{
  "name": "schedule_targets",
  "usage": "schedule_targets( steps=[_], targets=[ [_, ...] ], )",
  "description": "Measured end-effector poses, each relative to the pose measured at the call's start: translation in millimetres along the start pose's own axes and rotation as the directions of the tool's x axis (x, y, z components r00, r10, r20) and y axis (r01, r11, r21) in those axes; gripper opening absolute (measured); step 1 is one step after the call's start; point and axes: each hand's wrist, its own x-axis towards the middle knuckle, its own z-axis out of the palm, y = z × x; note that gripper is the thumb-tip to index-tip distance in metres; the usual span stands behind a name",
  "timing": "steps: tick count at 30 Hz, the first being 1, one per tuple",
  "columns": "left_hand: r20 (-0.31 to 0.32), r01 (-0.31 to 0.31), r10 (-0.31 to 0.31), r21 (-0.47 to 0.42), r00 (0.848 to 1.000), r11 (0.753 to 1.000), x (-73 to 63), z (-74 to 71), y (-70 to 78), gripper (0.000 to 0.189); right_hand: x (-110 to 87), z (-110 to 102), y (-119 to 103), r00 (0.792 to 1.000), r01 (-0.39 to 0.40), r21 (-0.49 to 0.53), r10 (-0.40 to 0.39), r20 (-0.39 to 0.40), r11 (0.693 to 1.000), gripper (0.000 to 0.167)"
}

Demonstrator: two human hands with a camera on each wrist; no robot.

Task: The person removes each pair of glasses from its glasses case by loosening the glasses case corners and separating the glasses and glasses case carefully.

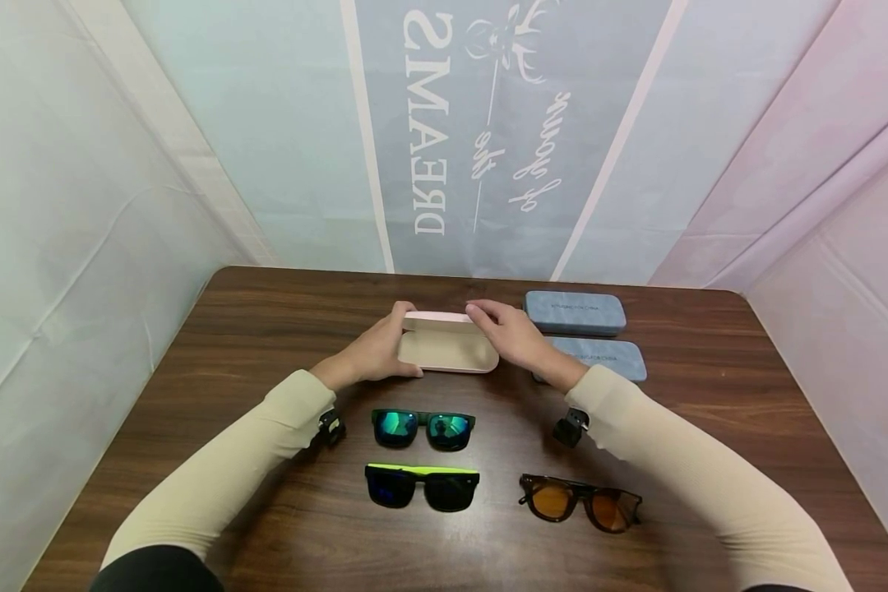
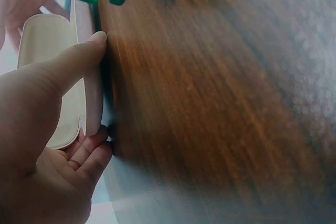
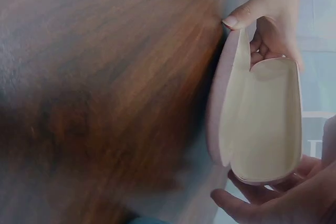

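A pink glasses case [image 1: 455,352] with a cream lining stands open near the back middle of the table, nothing inside. My left hand [image 1: 373,349] grips its left end, the thumb at the front edge and the other fingers behind. At the opposite end my right hand [image 1: 514,333] holds the raised lid by its upper corner. The right wrist view shows the case [image 3: 268,119] between both hands, its two halves spread wide. In the left wrist view, the left thumb [image 2: 81,59] lies across one half's edge.
Two blue-grey glasses cases [image 1: 575,312] lie shut at the back right, partly behind the right hand. In front are green-mirrored sunglasses [image 1: 448,430], black sunglasses with a lime top [image 1: 450,492] and orange-lensed sunglasses [image 1: 551,501]. A printed cloth [image 1: 303,164] hangs behind the wooden table [image 1: 266,329].
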Motion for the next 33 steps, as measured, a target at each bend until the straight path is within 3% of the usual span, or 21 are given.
schedule_targets(
  steps=[12,22,33],
  targets=[
    [0.002,-0.006,0.006,-0.003,1.000,1.000,-0.5,-1.5,1.8,0.099,5.6,1.4,6.2,0.998,-0.041,0.015,0.040,0.052,0.999,0.050],
    [0.000,-0.034,0.034,0.000,0.999,0.999,-0.3,-2.1,1.4,0.095,9.8,-6.3,5.2,0.973,-0.190,0.150,0.165,0.162,0.970,0.049],
    [-0.001,-0.108,0.108,-0.015,0.994,0.994,0.4,-3.0,-3.5,0.089,9.8,-3.1,1.6,0.975,-0.189,0.226,0.154,0.163,0.956,0.044]
  ],
)
